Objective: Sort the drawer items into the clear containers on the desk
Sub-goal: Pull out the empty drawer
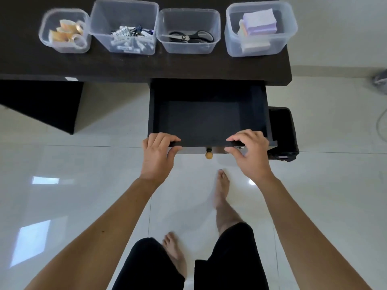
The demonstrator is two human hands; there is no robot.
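Both the left hand [157,155] and the right hand [249,153] clamp fingers over and thumbs under the front edge of the pulled-out black wooden drawer [209,116], whose dark interior lies just beyond the knuckles. Beyond the drawer, on the dark desk [31,63], four clear plastic containers hold tape rolls [67,34], batteries [130,39], black-handled scissors [189,36] and pastel sticky notes [258,24].

dark desk [188,65] with four clear containers [188,31] in a row on top
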